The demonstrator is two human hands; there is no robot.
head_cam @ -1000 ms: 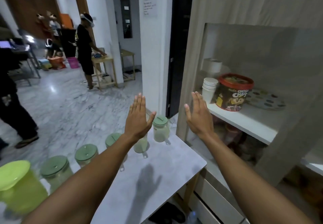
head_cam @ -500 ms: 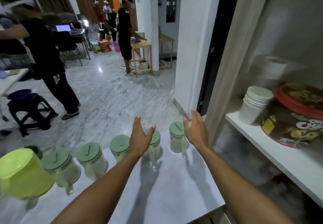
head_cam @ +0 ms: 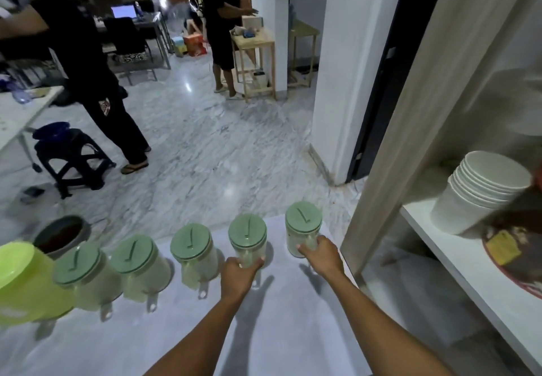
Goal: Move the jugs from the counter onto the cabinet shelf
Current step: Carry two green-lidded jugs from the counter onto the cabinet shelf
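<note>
Several clear jugs with pale green lids stand in a row along the far edge of the white counter [head_cam: 281,325]. My right hand [head_cam: 321,254] is closed on the handle side of the rightmost jug [head_cam: 302,224]. My left hand [head_cam: 239,273] grips the handle side of the second jug from the right [head_cam: 247,233]. Both jugs still rest on the counter. Further left stand a third jug [head_cam: 192,243], two more jugs [head_cam: 133,254] and a lime green lidded jug [head_cam: 17,281]. The white cabinet shelf [head_cam: 457,273] is at the right.
On the shelf sit a stack of white cups [head_cam: 481,190] and a red-rimmed tub [head_cam: 519,261]. The cabinet's wooden side panel [head_cam: 410,117] rises just right of the jugs. Beyond the counter two people [head_cam: 88,61] stand on the marble floor near a dark stool [head_cam: 70,152].
Both hands dropped from open, raised positions and closed around the two rightmost jugs. The camera tilted down and left, so the shelf now sits at the right edge.
</note>
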